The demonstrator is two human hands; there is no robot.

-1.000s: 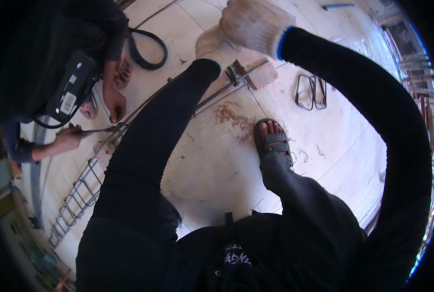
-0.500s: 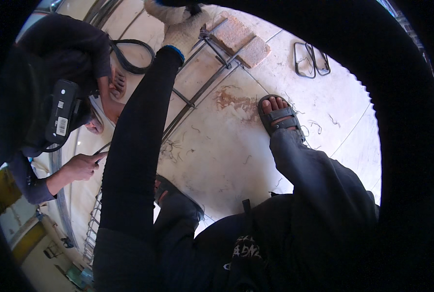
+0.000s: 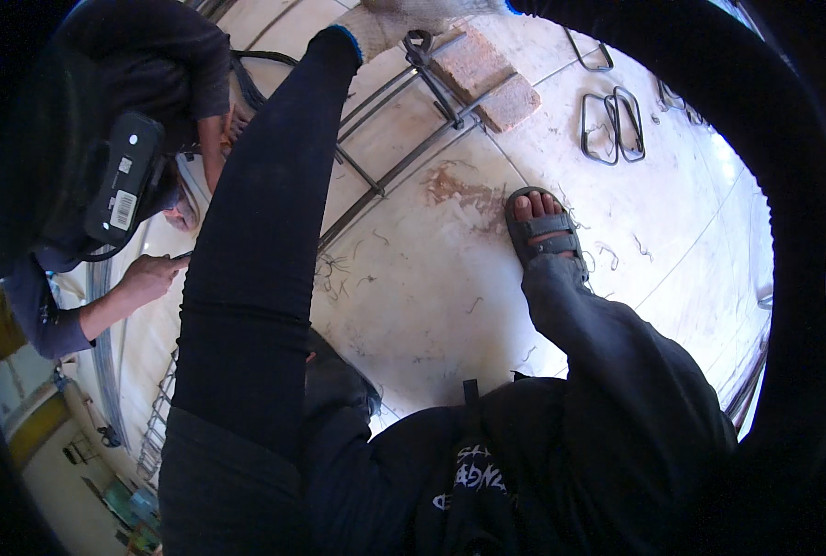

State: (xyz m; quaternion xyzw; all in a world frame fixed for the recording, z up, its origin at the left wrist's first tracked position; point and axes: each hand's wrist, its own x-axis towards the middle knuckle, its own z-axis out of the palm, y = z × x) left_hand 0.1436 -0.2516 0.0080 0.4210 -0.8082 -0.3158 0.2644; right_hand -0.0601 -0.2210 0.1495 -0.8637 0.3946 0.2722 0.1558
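Note:
My left hand (image 3: 368, 30), in a whitish knit glove with a blue cuff, is at the top edge, its fingers out of sight. My right hand (image 3: 454, 7), in a similar glove, reaches in beside it and is mostly cut off by that edge. Just below the gloves, dark pincers (image 3: 436, 79) lie across a rebar frame (image 3: 376, 185), whose long bars are joined by cross ties. Two reddish bricks (image 3: 487, 79) sit by the frame's end. What either hand holds, if anything, is hidden.
At left a co-worker (image 3: 126, 74) bends low, one bare hand (image 3: 153, 278) on a thin dark tool. Bent steel stirrups (image 3: 612, 128) lie on the pale floor at upper right. Wire scraps (image 3: 334, 273) are scattered near my sandalled feet (image 3: 544, 227).
The view has shifted, so floor things appear lower and further right. My gloves have moved nearer the top edge, the right one rightward. The pincers now show clear of the left glove.

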